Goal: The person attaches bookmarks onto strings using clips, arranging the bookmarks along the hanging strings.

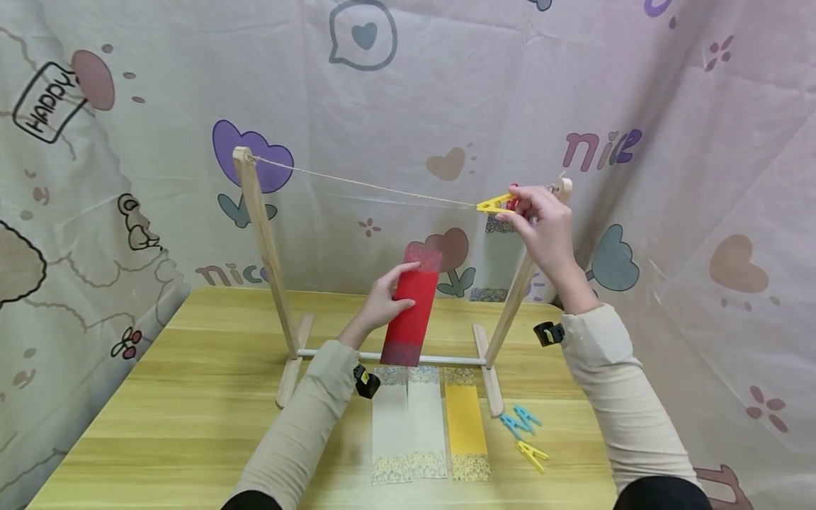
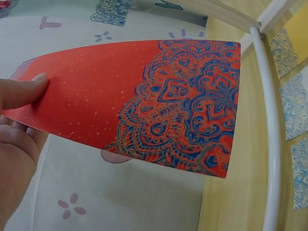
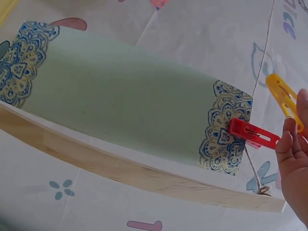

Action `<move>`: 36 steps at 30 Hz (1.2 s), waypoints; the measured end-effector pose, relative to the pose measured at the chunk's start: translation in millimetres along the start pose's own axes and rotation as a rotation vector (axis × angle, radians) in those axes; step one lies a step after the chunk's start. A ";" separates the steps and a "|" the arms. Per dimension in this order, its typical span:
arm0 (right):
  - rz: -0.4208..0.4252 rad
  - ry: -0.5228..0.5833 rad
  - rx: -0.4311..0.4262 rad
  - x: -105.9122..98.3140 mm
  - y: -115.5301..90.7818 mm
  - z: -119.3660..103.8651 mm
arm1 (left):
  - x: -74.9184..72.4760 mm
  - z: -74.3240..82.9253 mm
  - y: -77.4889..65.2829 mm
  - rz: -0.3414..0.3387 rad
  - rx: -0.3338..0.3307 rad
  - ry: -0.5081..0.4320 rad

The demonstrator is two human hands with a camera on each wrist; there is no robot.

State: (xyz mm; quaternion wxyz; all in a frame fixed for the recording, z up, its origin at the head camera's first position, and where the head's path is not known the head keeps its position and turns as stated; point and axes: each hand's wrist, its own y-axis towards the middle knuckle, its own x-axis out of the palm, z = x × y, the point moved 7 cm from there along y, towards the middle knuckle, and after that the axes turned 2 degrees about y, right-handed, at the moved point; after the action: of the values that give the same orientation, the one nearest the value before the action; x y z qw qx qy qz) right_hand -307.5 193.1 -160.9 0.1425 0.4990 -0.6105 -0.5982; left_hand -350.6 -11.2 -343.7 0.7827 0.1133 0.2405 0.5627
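Observation:
My left hand (image 1: 384,300) pinches a red paper strip (image 1: 411,315) with lacy blue patterned ends, thumb on its face, below the string (image 1: 370,185). At the string's right part, my right hand (image 1: 550,230) pinches a yellow clothespin (image 1: 489,205) by its handle end, its tip right at the string. Close beside it, a red clothespin (image 3: 252,132) clips a pale green patterned strip (image 3: 130,96) to the string. In the head view, the right hand partly hides the red clothespin.
A wooden frame's left post (image 1: 264,241) and right post (image 1: 510,312) carry the string; a white rod (image 1: 455,360) joins them low down. On the table (image 1: 178,425) lie two pale strips (image 1: 427,418), a yellow strip (image 1: 467,421), blue clothespins (image 1: 515,426) and another yellow clothespin (image 1: 533,455).

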 end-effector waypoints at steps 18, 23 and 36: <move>-0.082 -0.096 -0.062 11.1 23.9 -2.0 | 6.9 8.2 23.7 0.004 0.032 0.080; -0.140 -0.117 -0.004 16.7 27.7 0.7 | 6.7 12.2 30.1 0.008 0.031 0.094; -0.271 -0.236 0.061 22.1 33.1 -1.5 | 8.0 58.4 28.1 -0.012 0.079 0.110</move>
State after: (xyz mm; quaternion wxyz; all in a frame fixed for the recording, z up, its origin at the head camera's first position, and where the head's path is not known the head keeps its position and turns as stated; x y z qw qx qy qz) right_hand -331.1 167.9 -141.0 -0.0272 0.5069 -0.5681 -0.6477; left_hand -342.4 11.3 -283.0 0.7665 0.1116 0.3057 0.5536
